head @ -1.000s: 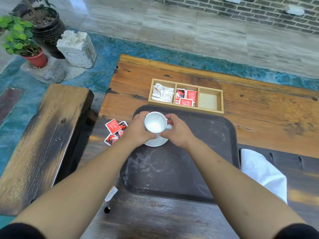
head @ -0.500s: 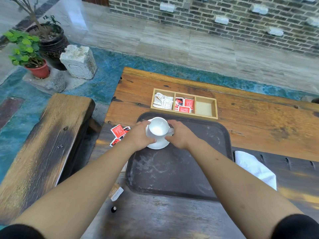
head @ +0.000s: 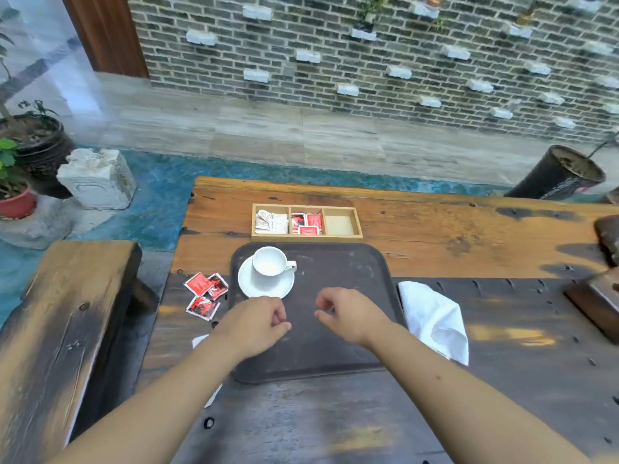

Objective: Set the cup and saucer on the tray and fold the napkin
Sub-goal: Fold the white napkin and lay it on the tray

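Observation:
A white cup [head: 270, 260] stands upright on a white saucer [head: 261, 285] in the far left corner of the dark tray [head: 348, 296]. The cup's handle points right. My left hand [head: 254, 323] hovers over the tray just in front of the saucer, fingers loosely curled, holding nothing. My right hand [head: 351, 316] is beside it over the tray's middle, also loosely curled and empty. A crumpled white napkin [head: 435, 316] lies on the table right of the tray, unfolded.
A wooden three-part box [head: 306, 223] with sachets sits behind the tray. Red sachets [head: 205, 293] lie left of the tray, and a white paper slip [head: 199, 340] shows by my left wrist. A bench [head: 57, 316] is at left, a dark wooden block [head: 599, 296] at right.
Both hands have let go of the cup and saucer and drawn back toward me. The cup and saucer now rest alone on the tray. The camera has tilted up.

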A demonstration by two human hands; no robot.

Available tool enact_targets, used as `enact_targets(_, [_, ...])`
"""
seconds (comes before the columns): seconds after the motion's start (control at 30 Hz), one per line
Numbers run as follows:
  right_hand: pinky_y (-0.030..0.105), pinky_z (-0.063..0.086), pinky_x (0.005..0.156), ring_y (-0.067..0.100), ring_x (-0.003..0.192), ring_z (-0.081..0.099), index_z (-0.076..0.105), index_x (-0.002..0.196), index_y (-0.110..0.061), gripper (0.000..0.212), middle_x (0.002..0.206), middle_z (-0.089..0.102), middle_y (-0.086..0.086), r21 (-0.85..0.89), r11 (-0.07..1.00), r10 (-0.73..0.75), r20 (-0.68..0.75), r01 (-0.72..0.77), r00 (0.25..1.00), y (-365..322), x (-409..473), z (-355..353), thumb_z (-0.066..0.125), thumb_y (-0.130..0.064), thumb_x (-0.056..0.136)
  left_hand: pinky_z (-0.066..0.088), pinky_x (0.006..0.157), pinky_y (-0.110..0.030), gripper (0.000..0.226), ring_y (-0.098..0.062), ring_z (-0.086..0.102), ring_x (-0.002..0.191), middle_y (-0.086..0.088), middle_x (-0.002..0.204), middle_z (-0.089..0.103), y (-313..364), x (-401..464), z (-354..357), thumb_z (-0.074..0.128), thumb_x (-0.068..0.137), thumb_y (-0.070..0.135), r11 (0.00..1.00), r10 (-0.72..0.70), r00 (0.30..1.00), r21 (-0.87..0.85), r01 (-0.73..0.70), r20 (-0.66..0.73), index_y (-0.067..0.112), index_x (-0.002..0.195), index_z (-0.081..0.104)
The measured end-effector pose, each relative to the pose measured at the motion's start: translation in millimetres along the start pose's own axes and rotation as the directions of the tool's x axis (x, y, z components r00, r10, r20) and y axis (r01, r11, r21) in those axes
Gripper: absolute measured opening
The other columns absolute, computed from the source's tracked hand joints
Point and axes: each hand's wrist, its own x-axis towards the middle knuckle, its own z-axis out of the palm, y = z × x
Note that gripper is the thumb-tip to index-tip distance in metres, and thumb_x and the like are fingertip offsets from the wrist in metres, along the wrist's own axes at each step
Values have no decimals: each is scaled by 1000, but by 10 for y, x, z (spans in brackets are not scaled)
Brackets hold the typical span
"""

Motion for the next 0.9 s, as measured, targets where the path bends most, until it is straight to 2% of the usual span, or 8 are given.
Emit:
enact_targets(0.03, [33, 50, 80, 19, 91, 60, 62, 103, -23, 17, 103, 68, -3, 0, 1000, -5, 1, 5, 1000, 393, -128, -74, 56, -35, 91, 44, 68, -25, 15, -7, 62, 82, 16, 84, 68, 330, 102, 188, 63, 84, 45, 1000, 4, 1000, 24, -4, 8, 31, 87, 61])
enact_targets(0.2, [33, 51, 80, 23, 95, 61, 62, 99, -22, 16, 103, 66, -1, -82, 997, 8, -21, -9, 1000, 573, -209, 91, 54, -35, 91, 48, 77, -28, 16, -9, 60, 88, 14, 90, 66, 344, 89, 313, 61, 86, 44, 998, 36, 999, 53, -37, 20, 30, 93, 61])
enact_targets(0.37, [34, 50, 79, 26, 101, 60, 61, 101, -17, 20, 106, 65, 6, -160, 984, 71, -62, -80, 996, 806, -244, 182, 51, -32, 93, 44, 77, -27, 18, -12, 59, 93, 13, 95, 67, 412, 166, 466, 59, 88, 44, 998, 30, 998, 58, -33, 57, 28, 97, 62])
enact_targets(0.5, [34, 48, 77, 26, 106, 56, 59, 113, -17, 26, 111, 62, 5, -217, 960, 150, -135, -177, 979, 1586, -367, 66, 49, -31, 94, 47, 82, -30, 18, -15, 60, 97, 10, 100, 68, 1071, 466, 873, 59, 87, 42, 997, 13, 994, 75, -21, 108, 28, 98, 62])
enact_targets(0.67, [32, 43, 65, 27, 102, 59, 50, 115, -15, 31, 113, 59, 5, -66, 943, 304, -218, -325, 927, 2379, -412, -7, 55, -32, 90, 48, 80, -31, 22, -20, 62, 97, 5, 104, 65, 1707, 809, 1347, 58, 87, 42, 993, 8, 985, 111, -27, 171, 24, 100, 61])
enact_targets(0.77, [31, 42, 66, 27, 101, 61, 51, 113, -13, 38, 109, 62, 5, 80, 907, 421, -149, -413, 895, 2645, -390, 2, 60, -39, 87, 47, 83, -32, 29, -20, 60, 105, 5, 115, 63, 1956, 952, 1542, 56, 89, 44, 988, -12, 976, 153, -22, 216, 25, 111, 59])
enact_targets(0.87, [30, 47, 68, 27, 92, 64, 59, 87, -17, 10, 97, 68, 6, 157, 906, 408, -77, -393, 910, 2749, -370, 55, 56, -26, 88, 47, 90, -34, 38, -20, 57, 113, 5, 125, 59, 2103, 1044, 1630, 56, 89, 44, 985, -46, 971, 172, 5, 235, 26, 122, 55])
enact_targets(0.9, [31, 48, 68, 28, 86, 63, 55, 78, -19, 12, 92, 67, 6, 195, 906, 396, -74, -376, 915, 2764, -375, 71, 53, -23, 89, 48, 91, -35, 40, -20, 57, 115, 4, 127, 59, 2137, 1066, 1643, 56, 89, 44, 985, -65, 969, 170, 24, 237, 26, 125, 54])
